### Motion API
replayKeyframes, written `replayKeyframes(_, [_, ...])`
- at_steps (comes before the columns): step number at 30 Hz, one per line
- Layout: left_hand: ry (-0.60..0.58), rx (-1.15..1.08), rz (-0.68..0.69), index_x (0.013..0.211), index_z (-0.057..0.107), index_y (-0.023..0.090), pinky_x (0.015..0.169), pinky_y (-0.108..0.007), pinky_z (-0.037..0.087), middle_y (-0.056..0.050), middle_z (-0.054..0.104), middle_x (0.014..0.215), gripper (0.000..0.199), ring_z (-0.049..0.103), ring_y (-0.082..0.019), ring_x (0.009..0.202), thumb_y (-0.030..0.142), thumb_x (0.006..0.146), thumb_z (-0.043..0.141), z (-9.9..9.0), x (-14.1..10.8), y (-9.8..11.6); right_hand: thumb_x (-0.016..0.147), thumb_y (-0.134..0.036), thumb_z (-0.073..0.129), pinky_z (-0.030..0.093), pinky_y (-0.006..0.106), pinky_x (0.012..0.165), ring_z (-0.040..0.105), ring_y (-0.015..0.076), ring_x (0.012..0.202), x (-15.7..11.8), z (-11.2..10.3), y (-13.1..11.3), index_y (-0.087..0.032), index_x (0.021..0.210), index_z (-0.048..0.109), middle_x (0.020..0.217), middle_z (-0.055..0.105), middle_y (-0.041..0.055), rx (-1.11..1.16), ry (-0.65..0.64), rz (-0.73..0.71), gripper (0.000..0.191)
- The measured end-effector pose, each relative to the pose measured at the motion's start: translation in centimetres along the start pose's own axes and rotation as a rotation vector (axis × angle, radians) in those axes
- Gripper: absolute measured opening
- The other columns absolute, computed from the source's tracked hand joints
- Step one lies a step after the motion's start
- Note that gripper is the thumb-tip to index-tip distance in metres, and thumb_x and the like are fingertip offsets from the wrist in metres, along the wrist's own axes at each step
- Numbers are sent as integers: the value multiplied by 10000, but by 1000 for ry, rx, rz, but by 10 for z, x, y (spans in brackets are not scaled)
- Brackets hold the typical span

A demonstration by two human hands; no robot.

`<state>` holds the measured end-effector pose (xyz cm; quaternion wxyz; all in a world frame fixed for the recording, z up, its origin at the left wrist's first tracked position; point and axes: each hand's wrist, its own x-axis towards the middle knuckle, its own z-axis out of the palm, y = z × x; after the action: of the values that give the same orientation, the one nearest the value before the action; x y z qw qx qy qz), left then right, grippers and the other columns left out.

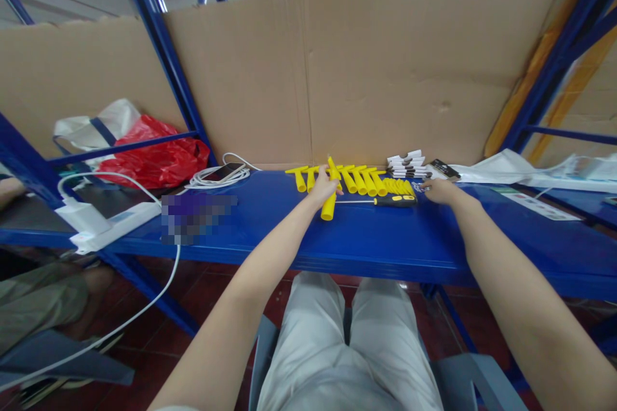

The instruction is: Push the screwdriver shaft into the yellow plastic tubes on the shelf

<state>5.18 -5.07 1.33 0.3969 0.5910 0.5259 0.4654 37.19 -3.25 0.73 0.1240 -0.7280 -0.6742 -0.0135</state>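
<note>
My left hand (324,189) is wrapped round a yellow T-shaped plastic handle (328,209), its tube end pointing toward me above the table. Behind it, several similar yellow T-shaped handles (360,181) stand in a row. Smaller yellow pieces (401,187) lie close together at the row's right end. In front of them rests a screwdriver (395,201) with a black and yellow handle. My right hand (439,191) has its fingers curled down at some small shiny parts (418,186); what its fingertips pinch, if anything, is too small to make out.
Beyond my right hand lie a stack of white-and-black pieces (405,164) and a black card (443,169). Cardboard (385,64) walls the back of the blue table (270,231). To the left are a coiled white cable (212,178), a power strip (120,226) and a red bag (159,153).
</note>
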Motion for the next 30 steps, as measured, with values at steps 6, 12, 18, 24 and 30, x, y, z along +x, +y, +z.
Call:
replayKeyframes(6, [5,9,-18,1428,287,241,511,-187,459,-45,642,1039,564,603,-70,530,78,926,487,0,0,1,846,-239,586,529,292,878,712,232,931,-16,-17,-23,-170,883,792,956,777,76,207,-4,-133,220])
replayKeyframes(12, [-10,26,16,1431,302,234,473,-169,428,-68,637,1076,553,611,-69,538,94,925,476,1,2,-2,792,-434,727,523,347,960,686,260,1075,-33,-22,-48,-230,1055,798,1137,758,50,290,-255,-382,341])
replayKeyframes(18, [-26,21,21,1474,297,249,456,-173,410,-77,615,1100,615,592,-61,517,71,914,480,1,1,-3,706,-261,728,504,360,997,674,279,1115,-32,-9,-64,-262,1096,798,1166,745,46,135,-220,-440,396])
replayKeyframes(24, [-36,8,3,1491,273,281,485,-181,452,-61,618,1084,648,604,-66,532,77,916,492,0,-2,0,703,-264,660,497,407,900,637,307,1095,-32,-8,-66,-279,1021,786,1117,736,72,-98,26,-402,343])
replayKeyframes(30, [-38,-24,-19,1453,290,251,465,-177,442,-71,625,1102,617,589,-54,510,43,903,476,0,-8,6,754,-225,555,419,436,887,580,319,1098,-32,-22,-48,-211,1037,726,1139,686,139,-111,311,-363,331])
